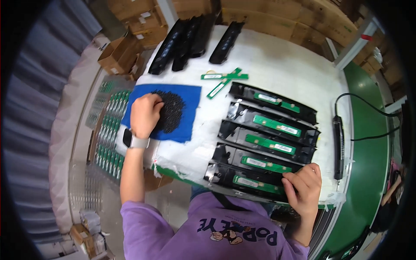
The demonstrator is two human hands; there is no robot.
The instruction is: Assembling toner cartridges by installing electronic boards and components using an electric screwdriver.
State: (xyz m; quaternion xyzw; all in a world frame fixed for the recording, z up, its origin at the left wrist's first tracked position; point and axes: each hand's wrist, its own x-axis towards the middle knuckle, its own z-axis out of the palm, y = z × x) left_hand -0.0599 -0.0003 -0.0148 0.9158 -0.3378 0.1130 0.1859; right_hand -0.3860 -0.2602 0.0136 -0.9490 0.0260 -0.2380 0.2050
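Observation:
On the left, my left hand (145, 113) reaches to the edge of a pile of small black screws (174, 113) spread on a blue cloth (192, 94). Its fingers are curled together, and their tips are hidden, so any screw in them does not show. My right hand (306, 185) rests at the right end of the nearest black plastic housings (226, 177), thumb and fingers bent together beside a green circuit board (255, 183). What it pinches, if anything, is too small to see. Several such housings lie stacked in a row, each with green boards inside.
A black electric screwdriver (338, 147) with a cable lies at the table's right side. Loose green boards (225, 81) lie crossed beyond the cloth. More black housings (226, 42) stand at the far edge. Trays of boards (110, 130) sit left of the table; cardboard boxes (121, 55) are behind.

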